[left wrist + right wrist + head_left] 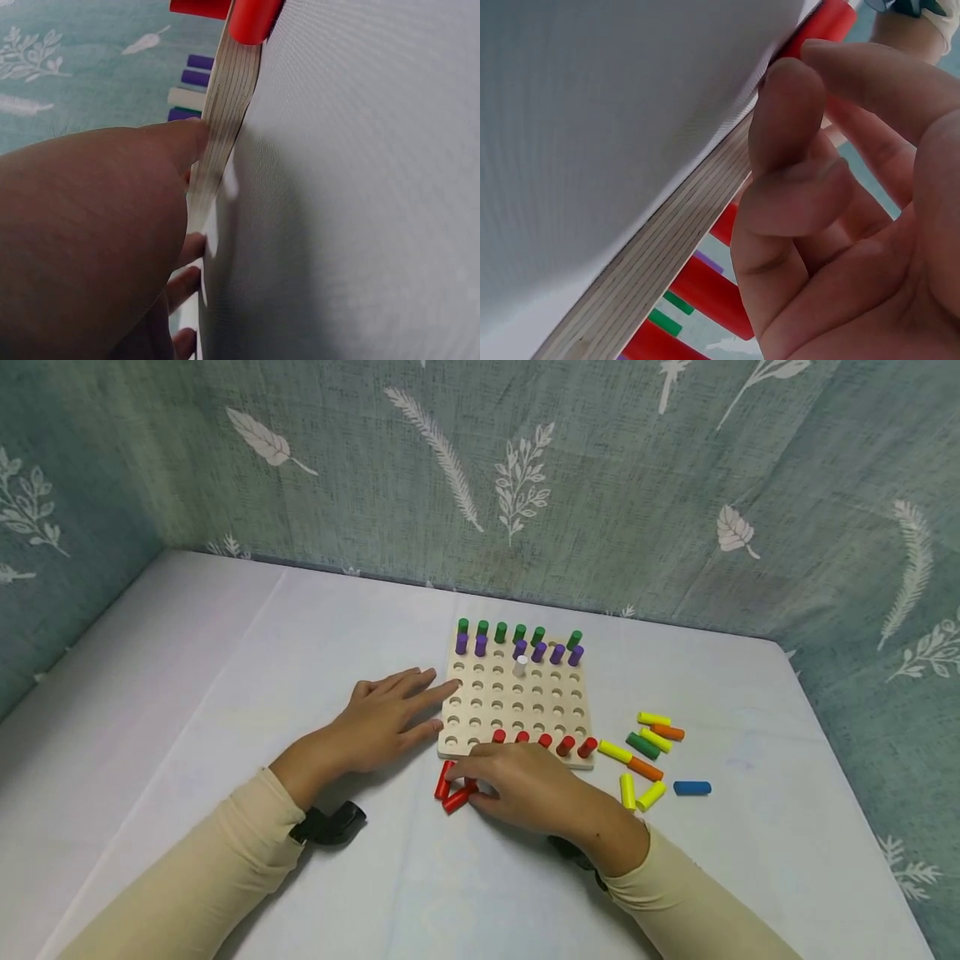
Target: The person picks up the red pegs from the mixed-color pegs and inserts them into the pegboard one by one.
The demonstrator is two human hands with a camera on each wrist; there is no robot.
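Note:
A pale wooden peg board (508,695) lies on the table, with rows of holes. My left hand (378,722) lies at its left edge with fingers spread and thumb touching the board's side, its thumb (184,139) also seen in the left wrist view. My right hand (525,785) is at the front edge, thumb and forefinger closing round a red peg (821,30) on the cloth, partly hidden by the fingers. Other loose red pegs (443,782) lie right beside the fingertips. Several red pegs (587,747) stand in the board's front row.
Green pegs (501,632) and purple pegs (557,653) stand in the back rows, with one white peg (521,666) in front of them. Right of the board lie loose yellow pegs (627,792), orange pegs (645,768), a green peg (643,745) and a blue peg (692,787).

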